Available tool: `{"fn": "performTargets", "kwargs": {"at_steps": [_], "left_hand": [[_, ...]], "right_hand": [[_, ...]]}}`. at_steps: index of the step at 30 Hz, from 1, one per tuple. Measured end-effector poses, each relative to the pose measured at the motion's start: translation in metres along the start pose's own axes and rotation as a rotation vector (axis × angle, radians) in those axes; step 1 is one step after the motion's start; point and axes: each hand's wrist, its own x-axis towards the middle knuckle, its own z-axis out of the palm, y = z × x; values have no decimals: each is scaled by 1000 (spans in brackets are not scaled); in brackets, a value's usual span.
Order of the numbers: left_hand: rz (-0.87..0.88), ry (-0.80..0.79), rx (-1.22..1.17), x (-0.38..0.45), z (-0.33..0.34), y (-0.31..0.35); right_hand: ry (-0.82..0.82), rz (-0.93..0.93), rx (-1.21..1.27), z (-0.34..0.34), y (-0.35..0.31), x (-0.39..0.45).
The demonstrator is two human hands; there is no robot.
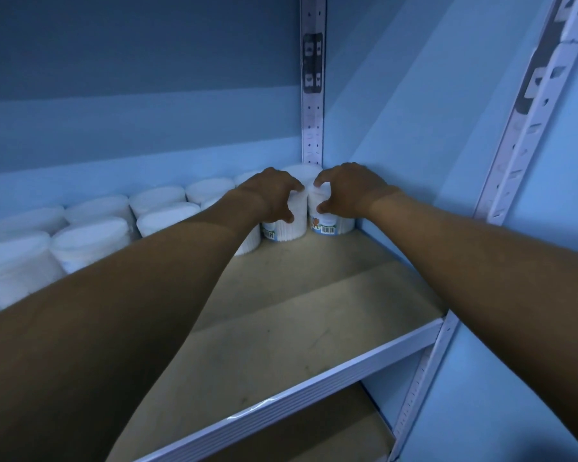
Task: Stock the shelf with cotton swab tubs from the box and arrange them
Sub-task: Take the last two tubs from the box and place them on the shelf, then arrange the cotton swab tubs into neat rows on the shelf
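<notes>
Two hands reached deep into the back right corner of the shelf (281, 328), each curled over the top of its own cotton swab tub. The left hand (271, 195) gripped the left tub (289, 228) from above, its fingers bent down over the lid and its thumb against the near side. The right hand (344, 191) held the right tub (334, 223) in the same way, fingers hooked over the lid edge and thumb pressing the front wall above the label. These two tubs stood upright and touching each other, with the right one just beside the side wall of the shelving unit. Both showed a printed label with a barcode low on the front.

A further tub (302, 173) stood behind them in the very corner, against the perforated white upright (312, 95). To the left, many more tubs (90, 235) with white lids stood in two rows along the back wall, one row at the wall and one in front of it; those at the far left were blurred. The left forearm crossed in front of part of the front row and hid some of it.

The near part of the brown shelf board lay bare in front of the tubs, edged by a white metal lip. A second white upright (521, 128) ran up the right side nearer the camera, and a lower shelf board (314, 428) showed beneath. The light was dim and bluish.
</notes>
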Motion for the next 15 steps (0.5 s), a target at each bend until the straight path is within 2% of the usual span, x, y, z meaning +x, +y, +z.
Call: {"fn": "performTargets", "kwargs": {"at_steps": [15], "left_hand": [[-3, -16, 13, -8, -11, 9]], "right_hand": [[-1, -20, -88, -6, -5, -10]]}}
